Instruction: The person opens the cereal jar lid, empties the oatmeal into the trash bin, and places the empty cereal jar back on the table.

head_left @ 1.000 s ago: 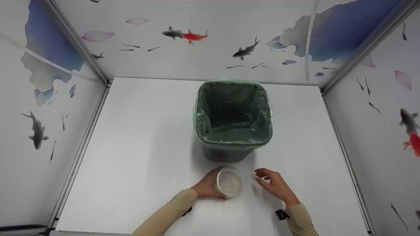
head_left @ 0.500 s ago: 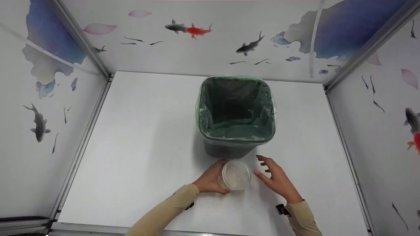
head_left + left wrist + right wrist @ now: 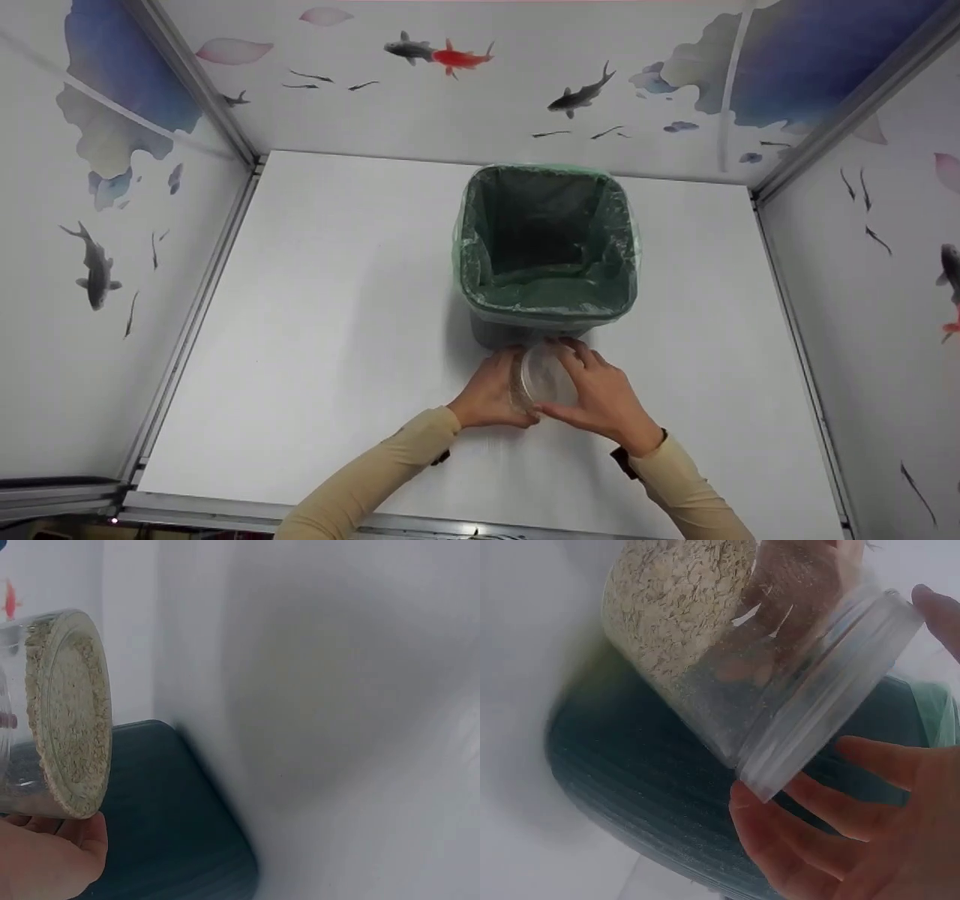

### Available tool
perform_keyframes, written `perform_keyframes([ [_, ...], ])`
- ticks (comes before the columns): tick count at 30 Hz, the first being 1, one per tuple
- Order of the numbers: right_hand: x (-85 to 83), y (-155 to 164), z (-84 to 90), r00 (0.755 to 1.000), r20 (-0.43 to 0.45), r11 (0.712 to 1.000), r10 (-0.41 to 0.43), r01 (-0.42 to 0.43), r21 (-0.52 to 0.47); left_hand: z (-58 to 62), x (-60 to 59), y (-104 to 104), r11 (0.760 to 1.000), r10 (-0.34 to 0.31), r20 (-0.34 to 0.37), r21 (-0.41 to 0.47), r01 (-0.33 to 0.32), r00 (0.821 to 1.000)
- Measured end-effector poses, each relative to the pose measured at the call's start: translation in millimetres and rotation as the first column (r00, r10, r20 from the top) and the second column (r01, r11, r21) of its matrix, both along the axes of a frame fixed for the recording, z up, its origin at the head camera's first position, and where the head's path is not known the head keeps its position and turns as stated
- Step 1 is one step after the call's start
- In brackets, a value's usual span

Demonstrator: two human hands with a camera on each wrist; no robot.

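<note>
A clear jar [image 3: 681, 611] of pale oat flakes is held up in front of the bin, tilted. My left hand [image 3: 491, 394] grips its body from the left. In the right wrist view a translucent screw lid [image 3: 829, 701] sits on the jar's mouth, facing right. My right hand [image 3: 606, 394] has its thumb and fingertips around the lid's rim. The left wrist view shows the jar's round base [image 3: 75, 712], with flakes lying against it.
A dark bin [image 3: 496, 332] stands just beyond the hands, its green plastic liner [image 3: 547, 306] folded over the rim. The white table [image 3: 315, 300] is enclosed by white panels printed with fish [image 3: 581, 97]. A metal rail [image 3: 217, 506] runs along the front edge.
My left hand has raised the jar and tilted it to the right. The right hand has come left from beside the jar onto its lid. The head view has shifted slightly.
</note>
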State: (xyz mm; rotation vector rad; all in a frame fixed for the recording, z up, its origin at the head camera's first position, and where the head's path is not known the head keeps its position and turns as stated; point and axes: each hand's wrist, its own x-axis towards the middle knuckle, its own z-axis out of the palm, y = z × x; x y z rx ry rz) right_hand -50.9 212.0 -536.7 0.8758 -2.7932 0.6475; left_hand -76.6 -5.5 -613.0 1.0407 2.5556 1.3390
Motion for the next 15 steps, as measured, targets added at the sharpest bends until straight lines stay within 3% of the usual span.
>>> perform_keyframes([
  [8,-6.3,6.4,8.8,0.981,0.034,0.981,0.193,-0.192,-0.020,11.9,-5.4,-10.5,0.995,-0.100,0.087,-0.002,0.100,0.991],
  [15,-8.7,9.6,20.9,0.922,0.133,0.931,0.364,-0.363,-0.028,20.0,-9.4,-17.4,0.974,-0.223,0.169,0.063,0.215,0.960],
])
